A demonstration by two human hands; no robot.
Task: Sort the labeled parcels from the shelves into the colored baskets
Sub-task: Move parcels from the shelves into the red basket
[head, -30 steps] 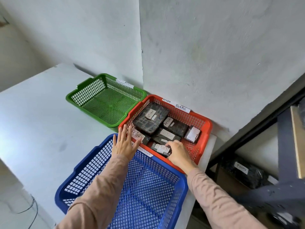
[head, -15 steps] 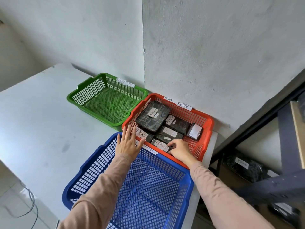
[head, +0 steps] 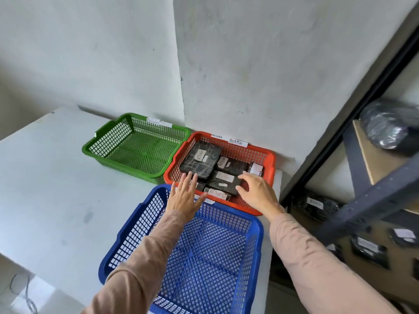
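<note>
I judge I am settling the RETURN parcels (head: 200, 163) inside the red basket (head: 269, 159); better to lay them flat, labels up. My left hand (head: 183, 198) is at its near rim, fingers straight and spread. My right hand (head: 258, 196), fingers loosely bent, holds nothing. The green basket (head: 90, 148) left of it and the blue basket (head: 256, 225) before it show no parcels.

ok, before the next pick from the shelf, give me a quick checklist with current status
1. Right hand free: ok, fingers relaxed over the red basket, gripping nothing.
2. Left hand free: ok, flat, fingers straight, above the blue basket's far rim.
3. Parcels inside the red basket: ok, all within the rim.
4. Labels match: ok for the readable ones, RETURN like the rim tag; for the rightmost parcel, cannot tell.
5. Blue basket and green basket hold no parcels: ok.
6. Shelf parcel label: cannot tell, too blurred.
</note>
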